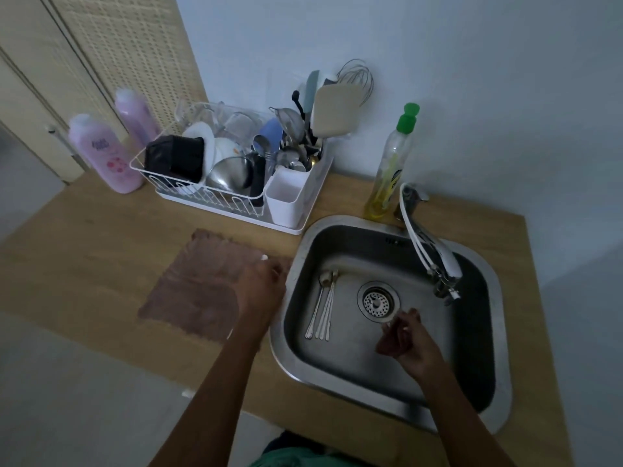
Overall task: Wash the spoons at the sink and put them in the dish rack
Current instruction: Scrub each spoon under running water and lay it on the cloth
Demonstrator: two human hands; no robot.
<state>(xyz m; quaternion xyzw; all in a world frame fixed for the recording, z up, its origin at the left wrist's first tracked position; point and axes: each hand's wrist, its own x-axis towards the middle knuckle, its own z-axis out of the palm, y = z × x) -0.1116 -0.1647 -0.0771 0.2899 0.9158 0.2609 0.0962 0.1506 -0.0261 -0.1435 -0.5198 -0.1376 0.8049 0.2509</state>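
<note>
Several spoons point(323, 306) lie side by side on the floor of the sink point(279, 348), left of the drain point(378, 299), bowls far, handles near. I can't fix the exact count from my feed.

— And the hands?

On my screen the right hand point(408, 338) hangs inside the basin, just near and right of the drain, fingers bent. It's blurred, so I can't tell whether it grips anything. The left hand point(259, 291) is over the right edge of a brown cloth point(195, 284), just beside the sink's left rim. I can't tell its grip either.

— Where's the rack?

I see the white dish rack point(202, 197) on the wooden counter point(84, 264), far and left of the sink, crowded with dishes and utensils, its white cutlery holder point(286, 197) at the right end.

— Anything else close?

The faucet point(431, 257) reaches over the basin from the far right, with a dish soap bottle point(387, 176) just beside its base. Two pink bottles point(104, 153) stand left of the rack.
</note>
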